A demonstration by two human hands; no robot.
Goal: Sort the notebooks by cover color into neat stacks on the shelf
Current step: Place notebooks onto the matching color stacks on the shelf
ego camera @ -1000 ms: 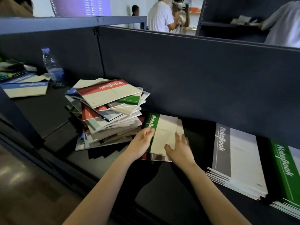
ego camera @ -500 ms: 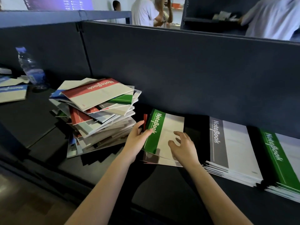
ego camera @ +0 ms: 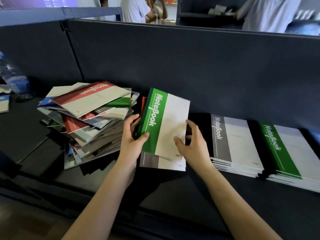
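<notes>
Dark shelf (ego camera: pixel 173 196) carries a slumped mixed pile of notebooks (ego camera: pixel 90 118) left of centre, and at lower right a squared grey stack (ego camera: pixel 237 144) and green stack (ego camera: pixel 285 149). At frame centre the green notebook (ego camera: pixel 166 122) is tilted up off a grey notebook (ego camera: pixel 155 161); left hand (ego camera: pixel 132 144) grips its spine edge, thumb on cover, and right hand (ego camera: pixel 194 144) pinches the open edge, fingers curled. Judged thin, light and floppy with a slick cover: support both long edges to prevent sag or slip.

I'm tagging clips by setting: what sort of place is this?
Likely a shared workroom or stockroom: a dark shelf holding sorted notebook stacks and an unsorted pile, with other people at a similar shelf unit behind.
</notes>
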